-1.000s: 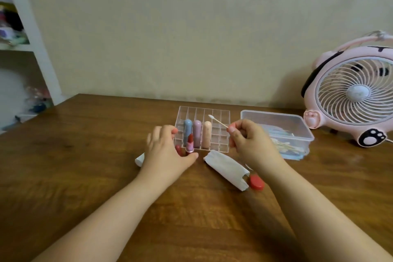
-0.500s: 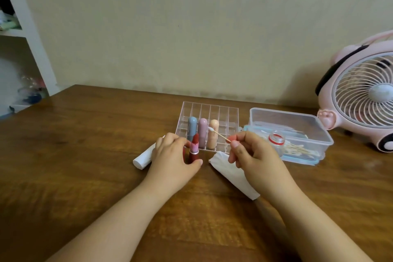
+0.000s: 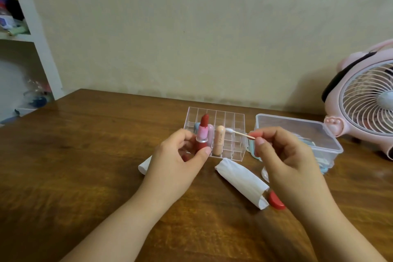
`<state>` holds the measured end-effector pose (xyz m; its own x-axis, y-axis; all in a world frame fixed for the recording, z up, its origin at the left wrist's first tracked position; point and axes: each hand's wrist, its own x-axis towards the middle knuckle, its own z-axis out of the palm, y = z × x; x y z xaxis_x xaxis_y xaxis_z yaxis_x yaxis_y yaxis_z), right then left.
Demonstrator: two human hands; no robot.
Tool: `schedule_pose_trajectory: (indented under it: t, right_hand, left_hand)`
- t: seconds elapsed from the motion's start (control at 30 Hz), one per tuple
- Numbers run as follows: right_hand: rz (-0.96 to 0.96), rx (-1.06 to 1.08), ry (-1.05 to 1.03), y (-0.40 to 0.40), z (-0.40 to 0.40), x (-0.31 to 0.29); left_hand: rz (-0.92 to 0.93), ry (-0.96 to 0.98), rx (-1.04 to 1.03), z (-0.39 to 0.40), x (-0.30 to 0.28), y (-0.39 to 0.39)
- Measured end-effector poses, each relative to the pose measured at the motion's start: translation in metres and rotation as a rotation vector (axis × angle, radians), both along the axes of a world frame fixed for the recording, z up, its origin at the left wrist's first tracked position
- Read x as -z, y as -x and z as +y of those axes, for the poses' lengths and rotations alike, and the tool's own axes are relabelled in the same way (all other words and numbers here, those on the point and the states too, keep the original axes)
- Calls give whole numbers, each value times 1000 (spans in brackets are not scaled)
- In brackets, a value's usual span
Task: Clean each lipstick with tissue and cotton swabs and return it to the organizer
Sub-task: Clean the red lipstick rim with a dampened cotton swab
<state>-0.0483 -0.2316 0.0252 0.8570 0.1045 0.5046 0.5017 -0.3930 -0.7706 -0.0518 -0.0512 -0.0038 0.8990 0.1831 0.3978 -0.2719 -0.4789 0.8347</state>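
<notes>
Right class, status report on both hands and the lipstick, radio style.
Left hand grips open red lipstick upright. Right hand pinches cotton swab, tip short of lipstick. Nothing between them.

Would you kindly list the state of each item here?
Red lipstick: uncapped, upright, held by left hand.
Cotton swab: pinched by right hand.
Organizer: three capped lipsticks inside.
Plastic box: open, no lid.
Red cap: off, on table.
</notes>
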Motion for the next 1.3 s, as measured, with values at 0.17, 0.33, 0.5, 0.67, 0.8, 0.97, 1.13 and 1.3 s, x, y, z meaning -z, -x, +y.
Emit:
schedule_pose_trajectory:
  t: [0.17,0.33,0.5,0.67,0.8,0.97,1.13,1.3]
  right_hand:
    - [-168,-17,30,9,3,-4]
    - [-285,-2,67,11,1,-2]
    - [-340,-7,120,12,0,-4]
    - [-405,4,129,14,0,-4]
    - [-412,6,131,13,0,-5]
    - [-406,41,130,13,-2,-5]
    - [-414,16,129,15,1,-6]
    - [-362,8,78,13,-1,-5]
  left_hand:
    - [52,241,182,-4,-3,9]
    - [63,298,268,-7,-4,15]
    - [56,324,313,-10,-5,18]
    - [51,344,329,-11,-5,20]
    - [52,351,333,-11,-5,20]
    - [46,358,334,-11,-5,21]
    - [52,332,329,-11,-5,22]
    - [57,343,339,-11,-5,21]
